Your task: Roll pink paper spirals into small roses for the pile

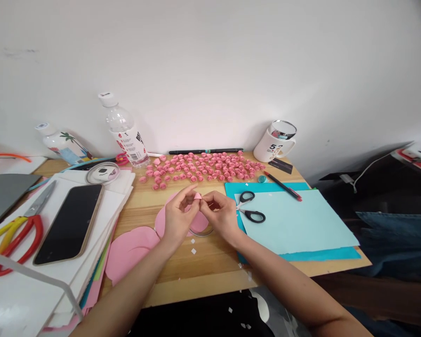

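Observation:
Over the middle of the wooden desk [210, 262], my left hand [180, 210] and my right hand [220, 211] meet and pinch a small pink paper piece [197, 196] between their fingertips. Under the hands lie pink paper sheets [133, 250] and a clear tape roll [200, 230], partly hidden. Behind the hands, several small pink rolled paper roses [203, 169] are spread across the desk.
Black-handled scissors [250, 208] and a red pen [284, 187] lie on blue paper sheets [301, 224] at right. A phone [70, 222] and red-handled scissors [21, 231] rest on a paper stack at left. Two bottles [126, 133], a white mug [275, 142] and a black pen [205, 151] stand by the wall.

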### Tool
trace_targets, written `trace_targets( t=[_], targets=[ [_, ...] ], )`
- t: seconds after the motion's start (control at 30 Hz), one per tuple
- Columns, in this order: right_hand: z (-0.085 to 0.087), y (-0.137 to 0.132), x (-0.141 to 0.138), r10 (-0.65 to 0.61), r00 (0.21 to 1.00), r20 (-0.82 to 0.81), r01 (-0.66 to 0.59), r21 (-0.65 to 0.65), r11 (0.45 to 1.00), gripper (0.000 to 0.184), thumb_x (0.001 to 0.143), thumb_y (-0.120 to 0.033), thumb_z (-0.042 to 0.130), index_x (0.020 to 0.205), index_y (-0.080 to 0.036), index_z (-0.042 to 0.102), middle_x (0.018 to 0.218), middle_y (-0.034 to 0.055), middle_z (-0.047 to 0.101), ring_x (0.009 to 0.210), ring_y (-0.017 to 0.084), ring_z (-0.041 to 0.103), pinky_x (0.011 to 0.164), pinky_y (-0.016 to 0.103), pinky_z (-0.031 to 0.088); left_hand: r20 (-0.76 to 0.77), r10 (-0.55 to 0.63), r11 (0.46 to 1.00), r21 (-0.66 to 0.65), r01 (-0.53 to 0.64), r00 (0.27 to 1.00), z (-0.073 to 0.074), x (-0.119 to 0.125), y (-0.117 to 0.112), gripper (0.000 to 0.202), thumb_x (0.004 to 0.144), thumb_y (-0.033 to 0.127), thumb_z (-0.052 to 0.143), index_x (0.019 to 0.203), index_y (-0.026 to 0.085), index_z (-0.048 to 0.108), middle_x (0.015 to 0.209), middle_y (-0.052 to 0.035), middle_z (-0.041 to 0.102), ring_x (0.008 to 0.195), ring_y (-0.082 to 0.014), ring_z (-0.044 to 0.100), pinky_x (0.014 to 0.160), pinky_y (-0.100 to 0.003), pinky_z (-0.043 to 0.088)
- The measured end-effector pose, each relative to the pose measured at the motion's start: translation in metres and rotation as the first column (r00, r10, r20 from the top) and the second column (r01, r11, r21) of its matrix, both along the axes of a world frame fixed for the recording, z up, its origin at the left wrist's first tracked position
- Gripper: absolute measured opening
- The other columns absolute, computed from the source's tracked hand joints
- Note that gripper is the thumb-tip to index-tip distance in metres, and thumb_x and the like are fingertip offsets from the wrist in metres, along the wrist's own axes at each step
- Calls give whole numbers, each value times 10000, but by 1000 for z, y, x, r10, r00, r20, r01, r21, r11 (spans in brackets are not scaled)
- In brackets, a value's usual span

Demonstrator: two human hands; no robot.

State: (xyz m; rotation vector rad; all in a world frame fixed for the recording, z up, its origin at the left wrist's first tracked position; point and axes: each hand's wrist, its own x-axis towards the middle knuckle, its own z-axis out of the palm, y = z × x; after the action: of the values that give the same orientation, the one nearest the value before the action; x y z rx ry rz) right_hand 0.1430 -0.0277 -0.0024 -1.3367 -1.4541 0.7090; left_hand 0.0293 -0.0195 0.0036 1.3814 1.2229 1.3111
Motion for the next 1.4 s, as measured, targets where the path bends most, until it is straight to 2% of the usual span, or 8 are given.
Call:
trace_targets(
  t=[0.23, 0.37, 0.67, 0.8, 0.9, 1.07, 1.23, 1.4],
  targets=[
    [-1, 3, 4, 22, 1000, 4, -22, -35, 999, 128, 736, -263, 529, 647, -181, 570, 617, 16, 609, 538, 126, 552, 502, 233, 454, -186, -19, 968, 242, 65, 982, -1, -6, 3, 220, 741, 172, 578, 930, 220, 680, 898, -38, 652, 822, -153, 610, 757, -288, 513],
    [-4, 5, 6, 48, 999, 24, -47, -32, 998, 130, 737, -264, 526, 645, -183, 570, 614, 14, 610, 551, 130, 559, 521, 235, 460, -226, -3, 966, 253, 62, 974, -1, -7, 4, 151, 750, 195, 582, 834, 217, 705, 876, -45, 684, 810, -170, 627, 730, -295, 513],
    [-4, 9, 9, 55, 988, 147, -54, -14, 998, 130, 748, -243, 523, 643, -187, 578, 590, 8, 596, 534, 122, 524, 502, 228, 426, -250, -2, 962, 264, 70, 968, -4, -9, 3, 181, 766, 190, 575, 861, 243, 719, 871, -36, 704, 804, -173, 645, 739, -306, 517],
    [-2, 12, 14, 133, 981, 141, -135, 5, 991, 145, 784, -244, 503, 784, -188, 637, 730, 37, 661, 606, 136, 576, 551, 245, 464, -135, 11, 987, 158, 11, 991, -1, -10, 6, 161, 737, 214, 614, 854, 218, 725, 847, -41, 708, 760, -170, 650, 681, -287, 530],
    [-1, 16, 22, 133, 981, 144, -131, -18, 991, 152, 778, -237, 519, 853, -195, 645, 830, 49, 676, 655, 143, 607, 588, 259, 490, 22, 88, 996, 27, -88, 996, 3, -14, 12, 186, 710, 233, 646, 869, 177, 724, 750, -39, 712, 645, -152, 642, 634, -288, 539],
    [-2, 21, 34, 141, 909, 392, -104, -116, 988, 78, 720, -216, 597, 773, -205, 654, 774, 34, 676, 634, 151, 605, 572, 262, 465, 244, 243, 969, -22, -245, 939, 6, -23, 24, 258, 662, 253, 695, 904, 166, 719, 712, -26, 708, 598, -124, 618, 619, -284, 530],
    [-4, 22, 34, 216, 854, 473, -144, -184, 972, 121, 684, -143, 601, 771, -202, 659, 680, 24, 679, 609, 157, 611, 565, 255, 444, 295, 147, 989, -48, -139, 944, 3, -22, 25, 249, 660, 251, 701, 890, 157, 721, 674, -32, 698, 587, -123, 614, 567, -266, 511],
    [-6, 23, 34, 171, 913, 370, -115, -168, 979, 108, 683, -153, 578, 750, -172, 660, 670, 33, 676, 598, 153, 612, 567, 255, 449, 56, 18, 997, 73, -22, 998, 3, -16, 13, 194, 736, 228, 636, 902, 168, 715, 694, -38, 697, 538, -115, 607, 545, -250, 505]
  ],
)
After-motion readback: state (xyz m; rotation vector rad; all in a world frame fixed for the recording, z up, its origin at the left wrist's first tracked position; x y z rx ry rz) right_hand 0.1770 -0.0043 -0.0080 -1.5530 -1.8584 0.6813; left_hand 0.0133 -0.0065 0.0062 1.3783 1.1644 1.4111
